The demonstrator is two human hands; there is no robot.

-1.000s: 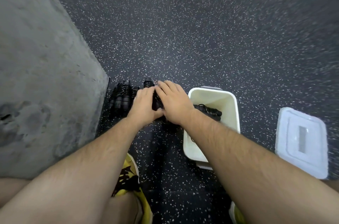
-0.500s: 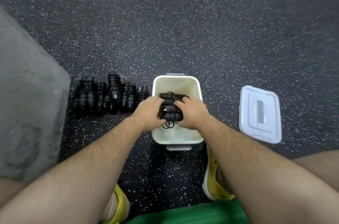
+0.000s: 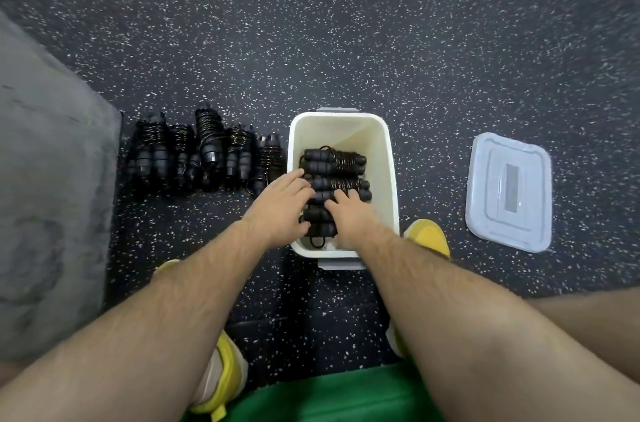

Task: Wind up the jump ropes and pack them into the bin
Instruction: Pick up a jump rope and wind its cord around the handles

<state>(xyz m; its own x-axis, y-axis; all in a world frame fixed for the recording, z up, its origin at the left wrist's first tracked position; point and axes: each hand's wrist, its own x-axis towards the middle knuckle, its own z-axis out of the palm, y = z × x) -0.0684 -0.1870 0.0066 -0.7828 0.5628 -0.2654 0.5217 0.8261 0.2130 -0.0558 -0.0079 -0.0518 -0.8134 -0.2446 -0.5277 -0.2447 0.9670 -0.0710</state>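
Observation:
A white bin [image 3: 390, 158] stands on the speckled black floor in front of me. Inside it lie wound black jump ropes [image 3: 334, 162], stacked side by side across the bin. My left hand [image 3: 278, 205] and my right hand [image 3: 349, 215] are both down in the near end of the bin, gripping the nearest wound jump rope [image 3: 318, 215] from either side, fingers lying over the bundles behind it. A small rope loop sticks out below my hands. Several more wound ropes [image 3: 207, 153] lie in a row on the floor just left of the bin.
The bin's white lid [image 3: 509, 193] lies flat on the floor to the right. A grey concrete surface [image 3: 52, 196] rises along the left. My yellow shoes [image 3: 427, 238] stand beside and behind the bin.
My hands carried a wound rope from the row at the left over to the bin and have lowered it into the near end. The view has swung right and centred on the bin.

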